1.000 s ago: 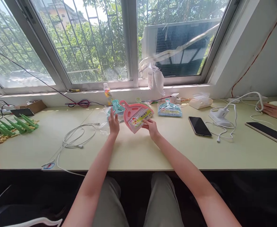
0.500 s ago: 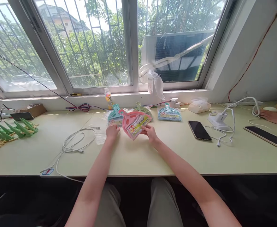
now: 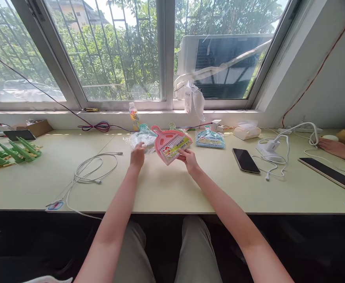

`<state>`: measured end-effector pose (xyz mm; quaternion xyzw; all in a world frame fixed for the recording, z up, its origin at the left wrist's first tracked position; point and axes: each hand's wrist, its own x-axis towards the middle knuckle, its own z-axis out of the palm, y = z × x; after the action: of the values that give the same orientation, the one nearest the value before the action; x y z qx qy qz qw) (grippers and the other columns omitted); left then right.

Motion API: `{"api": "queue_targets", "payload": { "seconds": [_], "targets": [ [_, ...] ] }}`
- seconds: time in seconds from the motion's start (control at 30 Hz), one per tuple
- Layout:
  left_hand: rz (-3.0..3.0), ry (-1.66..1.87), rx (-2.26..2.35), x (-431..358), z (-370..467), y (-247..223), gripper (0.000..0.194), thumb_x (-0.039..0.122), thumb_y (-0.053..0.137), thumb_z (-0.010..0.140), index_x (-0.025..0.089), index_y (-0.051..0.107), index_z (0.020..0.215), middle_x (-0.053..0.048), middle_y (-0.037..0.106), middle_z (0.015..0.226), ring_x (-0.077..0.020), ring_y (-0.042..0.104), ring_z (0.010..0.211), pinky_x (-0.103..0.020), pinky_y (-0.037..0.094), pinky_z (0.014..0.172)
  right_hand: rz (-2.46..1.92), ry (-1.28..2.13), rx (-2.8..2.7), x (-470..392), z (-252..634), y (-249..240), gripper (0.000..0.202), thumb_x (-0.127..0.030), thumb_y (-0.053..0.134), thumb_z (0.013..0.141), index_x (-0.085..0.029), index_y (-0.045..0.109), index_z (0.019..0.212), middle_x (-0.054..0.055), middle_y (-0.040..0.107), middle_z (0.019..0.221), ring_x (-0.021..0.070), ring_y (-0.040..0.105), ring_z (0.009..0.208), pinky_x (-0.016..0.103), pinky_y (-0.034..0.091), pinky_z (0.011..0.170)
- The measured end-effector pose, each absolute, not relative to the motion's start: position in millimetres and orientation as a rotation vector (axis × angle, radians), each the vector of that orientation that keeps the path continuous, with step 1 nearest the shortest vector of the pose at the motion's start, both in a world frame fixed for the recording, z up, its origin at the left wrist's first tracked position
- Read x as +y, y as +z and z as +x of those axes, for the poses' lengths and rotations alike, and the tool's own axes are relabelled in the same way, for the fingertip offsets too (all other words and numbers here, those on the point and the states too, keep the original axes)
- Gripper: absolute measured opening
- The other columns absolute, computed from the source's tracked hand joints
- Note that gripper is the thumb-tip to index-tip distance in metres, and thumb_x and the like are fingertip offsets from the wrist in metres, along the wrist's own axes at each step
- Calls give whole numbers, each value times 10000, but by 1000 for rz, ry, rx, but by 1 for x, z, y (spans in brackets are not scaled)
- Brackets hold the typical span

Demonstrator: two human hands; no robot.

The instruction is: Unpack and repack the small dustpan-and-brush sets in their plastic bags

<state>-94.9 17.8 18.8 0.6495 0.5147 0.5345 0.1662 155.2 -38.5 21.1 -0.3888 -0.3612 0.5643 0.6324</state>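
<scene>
My right hand grips the lower edge of a pink mini dustpan-and-brush set with a yellow label, holding it tilted above the pale green table. My left hand rests on a clear plastic wrapper that lies over a teal dustpan set just left of the pink one. Behind the pink set a green dustpan handle pokes up. A wrapped blue dustpan set lies to the right.
White cable coils at left, green pegs at far left. A black phone, white charger with cords, tissue pack and dark tablet lie right. Another person's hand rests far right. A small bottle stands by the window.
My left hand let go of the pink set's left edge and moved up onto the clear wrapper over the teal set. The pink set stays in my right hand.
</scene>
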Motion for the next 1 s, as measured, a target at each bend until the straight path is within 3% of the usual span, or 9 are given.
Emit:
{"api": "queue_targets", "payload": {
  "seconds": [0.13, 0.3, 0.53, 0.77, 0.9, 1.0],
  "targets": [
    [1830, 1615, 1420, 22, -102, 19, 374, -22, 549, 749, 178, 737, 1003, -174, 646, 1344, -346, 451, 1439, -525, 179, 1277, -972, 1327, -874, -39, 161, 22, 143, -197, 767, 790, -157, 747, 926, 74, 798, 927, 240, 772, 832, 470, 620, 941],
    [1929, 1699, 1368, 19, -99, 23, 572, -12, 486, 788, 167, 660, 1302, -163, 516, 1532, -294, 346, 1517, -519, 51, 1295, -1060, 1306, -966, -36, 168, 19, 146, -168, 782, 769, -137, 753, 908, 96, 796, 901, 255, 773, 818, 468, 653, 850],
    [1897, 1696, 1237, 8, -81, 30, 597, -3, 524, 791, 199, 648, 1339, -134, 501, 1553, -300, 307, 1533, -500, 137, 1291, -1010, 1323, -981, -38, 149, 16, 151, -232, 825, 756, -149, 758, 864, 64, 788, 843, 216, 757, 737, 453, 656, 844],
    [2042, 1494, 1017, -6, -60, 41, 540, 22, 570, 793, 265, 707, 1255, -86, 584, 1483, -293, 320, 1533, -527, 82, 1288, -952, 1208, -865, -33, 150, 10, 165, -251, 817, 771, -156, 716, 860, 57, 774, 874, 208, 746, 746, 472, 651, 864],
    [2181, 1525, 1044, -13, -57, 36, 485, 131, 653, 833, 279, 681, 1294, -76, 480, 1579, -306, 237, 1565, -534, 12, 1285, -922, 1156, -776, -30, 154, 9, 196, -285, 811, 773, -164, 688, 866, 59, 772, 877, 208, 749, 776, 454, 646, 889],
    [1881, 1822, 1241, -13, -56, 32, 664, 268, 720, 855, 255, 498, 1480, -108, 289, 1679, -319, 55, 1600, -549, 50, 1279, -880, 1167, -743, -31, 152, 10, 175, -272, 783, 771, -166, 689, 874, 61, 776, 885, 202, 744, 771, 430, 648, 872]
  ]
}}
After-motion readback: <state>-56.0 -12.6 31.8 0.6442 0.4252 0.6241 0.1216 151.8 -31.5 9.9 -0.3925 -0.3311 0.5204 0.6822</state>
